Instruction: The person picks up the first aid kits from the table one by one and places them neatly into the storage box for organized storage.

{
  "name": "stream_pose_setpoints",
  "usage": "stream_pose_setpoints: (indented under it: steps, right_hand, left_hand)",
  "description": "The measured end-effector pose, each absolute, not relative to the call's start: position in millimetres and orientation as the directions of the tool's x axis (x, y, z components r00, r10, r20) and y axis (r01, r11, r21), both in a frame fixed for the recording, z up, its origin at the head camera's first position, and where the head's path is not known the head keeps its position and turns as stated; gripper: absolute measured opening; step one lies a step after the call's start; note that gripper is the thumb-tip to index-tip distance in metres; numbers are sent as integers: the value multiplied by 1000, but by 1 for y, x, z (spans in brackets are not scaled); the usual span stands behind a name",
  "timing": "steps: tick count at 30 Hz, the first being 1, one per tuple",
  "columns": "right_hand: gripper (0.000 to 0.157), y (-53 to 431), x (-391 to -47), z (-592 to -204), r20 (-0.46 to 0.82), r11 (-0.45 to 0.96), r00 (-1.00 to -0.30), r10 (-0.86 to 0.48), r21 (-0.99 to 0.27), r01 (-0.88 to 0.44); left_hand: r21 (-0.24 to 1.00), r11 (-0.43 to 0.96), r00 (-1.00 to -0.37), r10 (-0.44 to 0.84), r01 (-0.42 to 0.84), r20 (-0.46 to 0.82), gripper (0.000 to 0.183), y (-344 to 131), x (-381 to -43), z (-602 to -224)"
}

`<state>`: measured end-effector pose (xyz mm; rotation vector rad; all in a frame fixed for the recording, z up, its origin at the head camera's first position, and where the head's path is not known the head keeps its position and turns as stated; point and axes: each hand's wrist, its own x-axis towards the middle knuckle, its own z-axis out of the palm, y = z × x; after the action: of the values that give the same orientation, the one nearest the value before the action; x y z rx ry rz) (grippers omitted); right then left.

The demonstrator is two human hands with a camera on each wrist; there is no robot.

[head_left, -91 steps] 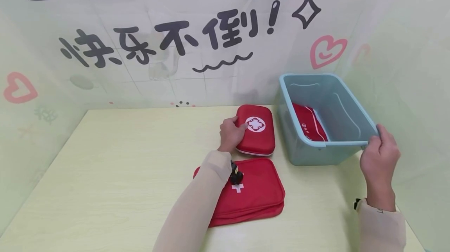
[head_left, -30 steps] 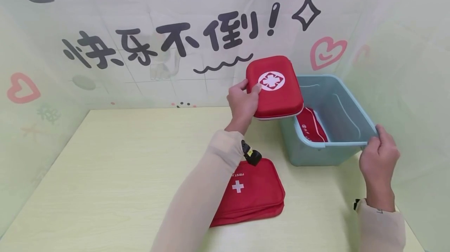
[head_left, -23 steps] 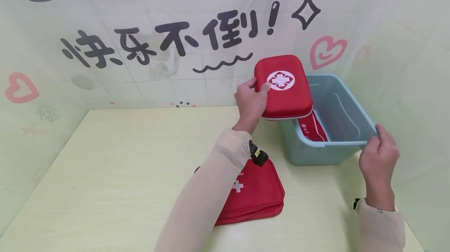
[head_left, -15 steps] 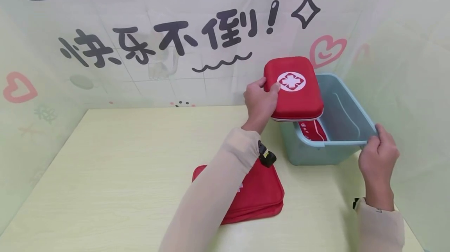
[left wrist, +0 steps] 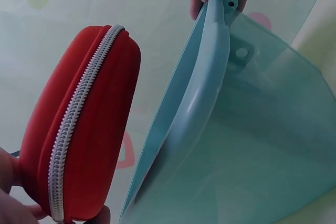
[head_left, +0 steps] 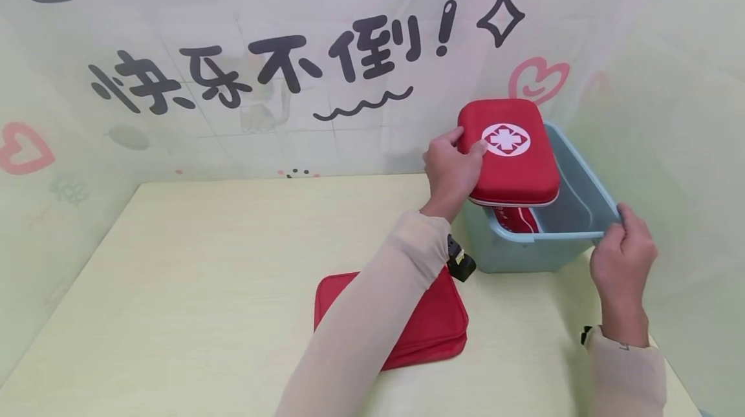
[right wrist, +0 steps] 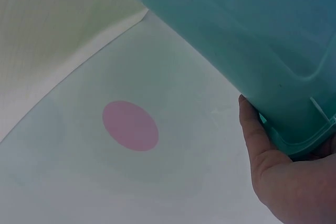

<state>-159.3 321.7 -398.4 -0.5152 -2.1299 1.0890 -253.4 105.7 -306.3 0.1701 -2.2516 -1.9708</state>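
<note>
My left hand grips the near-left edge of a red hard first-aid case with a white cross badge, holding it in the air over the light blue plastic bin. The left wrist view shows the case edge-on with its grey zipper, beside the bin's rim. My right hand holds the bin's near right corner; the right wrist view shows the thumb against the bin's wall. A red pouch lies inside the bin, mostly hidden by the case.
A flat red soft first-aid bag lies on the pale yellow table under my left forearm. A printed backdrop with black lettering and pink hearts closes off the back and both sides.
My left hand lifted the hard case off the table and carried it right, from beside the bin to over its opening. The right hand stayed on the bin's corner.
</note>
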Motion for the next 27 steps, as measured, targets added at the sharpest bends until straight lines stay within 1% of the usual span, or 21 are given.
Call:
stream_pose_setpoints:
  steps: [8,15,22,27]
  right_hand:
    - [49,321,-160,-399,406,580,-686,603,-814,28]
    - [49,321,-160,-400,413,582,-682,604,-813,22]
    - [49,320,-162,-401,375,570,-705,602,-820,51]
    - [49,319,-162,-401,379,572,-708,596,-819,44]
  left_hand:
    - [990,135,-987,-150,31,51,55,121,-251,-311]
    - [987,158,-987,-152,28,52,55,132,-249,-312]
    - [980,197,-986,-155,27,58,55,140,-246,-312]
    - [972,233,-984,-159,37,76,55,144,-247,-313]
